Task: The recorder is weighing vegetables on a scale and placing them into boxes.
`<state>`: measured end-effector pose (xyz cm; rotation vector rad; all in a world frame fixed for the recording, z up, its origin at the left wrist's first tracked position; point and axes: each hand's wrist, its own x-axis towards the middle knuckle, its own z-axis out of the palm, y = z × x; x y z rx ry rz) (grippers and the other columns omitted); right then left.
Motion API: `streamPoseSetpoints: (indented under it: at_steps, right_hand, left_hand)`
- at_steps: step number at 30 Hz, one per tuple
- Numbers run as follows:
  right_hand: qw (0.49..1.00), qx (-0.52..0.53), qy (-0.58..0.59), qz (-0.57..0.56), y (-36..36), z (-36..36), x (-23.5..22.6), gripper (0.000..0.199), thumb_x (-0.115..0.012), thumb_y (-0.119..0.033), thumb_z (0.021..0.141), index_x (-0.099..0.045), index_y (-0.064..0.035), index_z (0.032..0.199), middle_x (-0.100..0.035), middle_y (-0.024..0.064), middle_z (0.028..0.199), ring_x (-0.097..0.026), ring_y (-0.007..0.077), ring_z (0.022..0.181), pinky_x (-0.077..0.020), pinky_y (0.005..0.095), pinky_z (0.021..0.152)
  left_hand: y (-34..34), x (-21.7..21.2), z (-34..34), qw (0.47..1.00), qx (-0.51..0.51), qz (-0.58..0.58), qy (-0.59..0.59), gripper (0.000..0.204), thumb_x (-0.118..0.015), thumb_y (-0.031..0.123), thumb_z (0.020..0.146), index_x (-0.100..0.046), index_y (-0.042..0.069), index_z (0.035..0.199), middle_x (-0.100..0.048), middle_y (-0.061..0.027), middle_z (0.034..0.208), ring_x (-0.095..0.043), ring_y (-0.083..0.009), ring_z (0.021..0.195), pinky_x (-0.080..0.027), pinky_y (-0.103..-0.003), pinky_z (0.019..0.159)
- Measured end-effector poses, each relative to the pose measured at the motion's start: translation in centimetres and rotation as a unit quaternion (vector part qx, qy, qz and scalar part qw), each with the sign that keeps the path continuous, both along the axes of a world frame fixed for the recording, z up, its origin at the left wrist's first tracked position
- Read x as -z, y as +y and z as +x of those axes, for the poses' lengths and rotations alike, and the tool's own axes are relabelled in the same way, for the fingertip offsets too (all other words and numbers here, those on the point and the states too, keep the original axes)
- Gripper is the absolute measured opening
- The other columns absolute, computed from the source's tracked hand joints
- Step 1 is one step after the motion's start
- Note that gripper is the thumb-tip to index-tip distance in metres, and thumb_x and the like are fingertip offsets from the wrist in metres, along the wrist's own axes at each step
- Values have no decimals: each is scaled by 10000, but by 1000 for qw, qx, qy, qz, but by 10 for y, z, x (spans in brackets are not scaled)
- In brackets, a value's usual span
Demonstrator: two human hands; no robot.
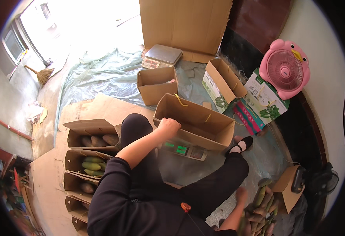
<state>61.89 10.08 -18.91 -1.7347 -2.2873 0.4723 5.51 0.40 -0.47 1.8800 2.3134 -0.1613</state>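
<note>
In front of me a long open cardboard box (196,135) stands on a digital scale (185,151) with a lit green display. My left hand (169,128) is closed on the box's near left rim. The part of its inside that I can see is bare cardboard. Low on the right, my right hand (241,196) is beside a heap of long green and reddish-brown vegetables (261,210). It is small and blurred there, and its fingers cannot be made out.
Several open boxes (91,138) line my left, holding brown or green produce. Ahead are a smaller box (156,87) and a second scale (162,56). Rightward stand a printed carton (223,84), a pink fan (284,69) and a tilted box (286,188). Plastic sheeting (101,74) covers the floor.
</note>
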Motion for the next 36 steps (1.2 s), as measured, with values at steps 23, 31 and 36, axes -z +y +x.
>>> streamPoseSetpoints:
  at_steps: [23,31,36]
  right_hand:
    - [958,-125,-108,-236,-199,-40,208,295,-447,-254,874,-628,-26,829,-645,190,910,-610,355,845,-488,443,736]
    - [925,163,65,-336,-209,-74,130,192,-540,-218,794,-669,-77,812,-669,151,832,-636,338,820,-492,433,712]
    - [948,109,-74,-291,-255,-5,183,215,-556,-221,786,-674,-43,805,-664,180,877,-635,364,826,-504,447,737]
  left_hand:
    - [6,13,-1,999,-51,13,-3,390,-668,376,778,-653,115,1067,-668,-164,951,-629,-352,909,-485,-449,772]
    - [6,6,-7,992,14,60,-108,253,-644,189,811,-630,-13,962,-664,-195,820,-651,-330,757,-488,-381,680]
    - [16,30,-3,989,32,65,-126,310,-648,222,816,-630,-36,987,-666,-189,822,-644,-307,728,-486,-374,682]
